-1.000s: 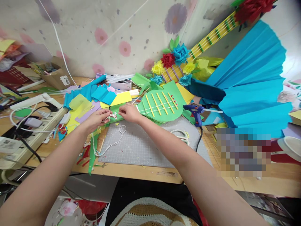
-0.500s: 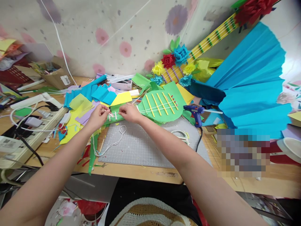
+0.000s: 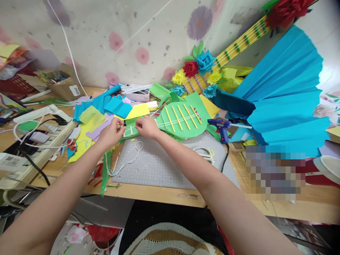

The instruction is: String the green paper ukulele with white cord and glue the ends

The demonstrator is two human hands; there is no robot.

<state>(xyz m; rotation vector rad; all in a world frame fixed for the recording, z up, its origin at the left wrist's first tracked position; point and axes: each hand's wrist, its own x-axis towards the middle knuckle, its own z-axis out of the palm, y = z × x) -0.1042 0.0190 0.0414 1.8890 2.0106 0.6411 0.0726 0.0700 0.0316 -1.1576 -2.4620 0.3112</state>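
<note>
A green paper instrument (image 3: 174, 124), shaped like a small lute, lies across the far part of the grey cutting mat (image 3: 156, 166). Yellow strips cross its rounded body, and thin white string runs from the red-tipped pegs along it to the neck. At the neck's left end, my left hand (image 3: 111, 132) is closed in a pinch on the string, its fingertips partly hidden. Farther right, my right hand (image 3: 147, 126) rests over the neck with thumb and fingers pinched at the same string. White strips (image 3: 131, 130) cross the neck between my hands.
A blue glue gun (image 3: 222, 128) stands right of the instrument, its cable trailing off the mat. Loose white cord (image 3: 130, 161) curls on the mat. Coloured paper (image 3: 90, 124) piles up on the left beside a power strip (image 3: 39, 156). A large blue pleated paper fan (image 3: 287, 92) leans at right.
My left hand has shifted slightly at the neck's end, and the light piece at its fingertips shows less. The string over the body sits a little differently. My right hand has barely moved.
</note>
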